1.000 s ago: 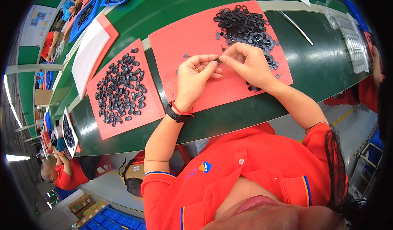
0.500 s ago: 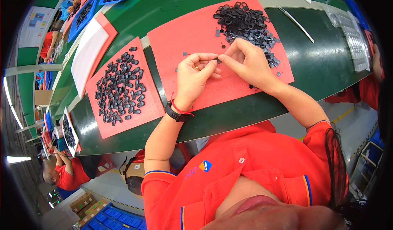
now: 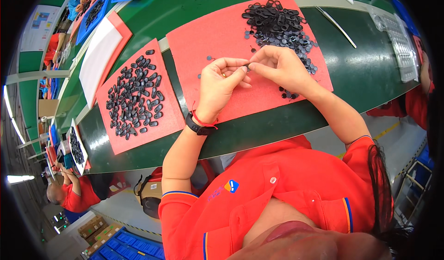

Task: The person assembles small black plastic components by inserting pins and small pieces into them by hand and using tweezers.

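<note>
Over the larger pink foam mat [image 3: 199,38], my left hand [image 3: 223,82] and my right hand [image 3: 280,69] meet, fingertips pinched together. Between them is a small black part [image 3: 248,67], mostly hidden by the fingers. Beyond my right hand lies a heap of black oval ring-shaped pieces [image 3: 273,18], with many small dark discs [image 3: 296,45] spilling from its near side. A few dark discs [image 3: 288,94] rest below my right wrist. On the smaller pink mat [image 3: 121,145] to the left, many black oval pieces [image 3: 136,93] are spread out.
Metal tweezers [image 3: 336,26] lie on the green table [image 3: 365,70] at the right, near a clear plastic tray [image 3: 401,52]. White and pink foam sheets [image 3: 99,56] sit at the left. Blue trays [image 3: 95,17] stand at the far left. Other people [image 3: 81,195] work nearby.
My hands stay together in nearly the same spot, with slight finger movement. The view has shifted a little, and more of the discs below my right wrist show.
</note>
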Available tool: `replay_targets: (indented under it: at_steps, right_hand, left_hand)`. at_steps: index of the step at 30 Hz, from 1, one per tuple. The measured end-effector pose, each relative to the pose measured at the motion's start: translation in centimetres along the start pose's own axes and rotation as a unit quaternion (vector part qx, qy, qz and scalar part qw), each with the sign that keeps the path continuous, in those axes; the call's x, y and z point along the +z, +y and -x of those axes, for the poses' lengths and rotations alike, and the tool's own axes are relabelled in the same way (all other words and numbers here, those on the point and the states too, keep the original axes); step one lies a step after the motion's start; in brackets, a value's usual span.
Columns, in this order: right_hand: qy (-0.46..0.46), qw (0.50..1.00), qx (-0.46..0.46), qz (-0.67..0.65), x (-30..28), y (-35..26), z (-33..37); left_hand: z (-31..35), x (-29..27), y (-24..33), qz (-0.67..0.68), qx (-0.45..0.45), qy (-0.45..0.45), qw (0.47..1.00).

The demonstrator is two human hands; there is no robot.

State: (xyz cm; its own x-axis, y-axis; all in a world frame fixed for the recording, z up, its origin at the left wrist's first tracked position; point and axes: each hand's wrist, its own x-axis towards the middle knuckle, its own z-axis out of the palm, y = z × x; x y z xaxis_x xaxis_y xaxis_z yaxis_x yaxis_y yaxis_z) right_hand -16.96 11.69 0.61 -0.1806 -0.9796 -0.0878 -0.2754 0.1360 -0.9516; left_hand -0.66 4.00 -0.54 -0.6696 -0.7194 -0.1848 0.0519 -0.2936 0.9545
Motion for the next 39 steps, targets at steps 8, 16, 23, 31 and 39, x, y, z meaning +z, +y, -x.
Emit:
replay_targets:
  at_steps: [8,16,23,31,39]
  right_hand:
    - [-0.008,1.0,0.004,-0.017,0.2,0.4,0.0]
    - [-0.002,1.0,-0.008,-0.012,0.5,0.5,0.2]
    - [0.034,0.999,-0.024,0.016,0.8,-0.3,0.5]
    - [0.055,0.989,-0.115,0.068,1.7,0.2,0.6]
    - [0.135,0.928,-0.23,0.261,1.0,0.6,-0.3]
  left_hand:
    - [0.2,0.3,0.2,0.003,-0.004,0.002,1.0]
    - [0.3,0.3,0.1,-0.01,-0.017,-0.002,1.0]
    - [0.3,0.2,0.4,-0.014,-0.004,0.01,1.0]
    - [0.8,0.0,1.2,-0.097,-0.013,0.006,0.995]
    - [0.2,-6.4,5.5,-0.189,0.116,0.169,0.96]
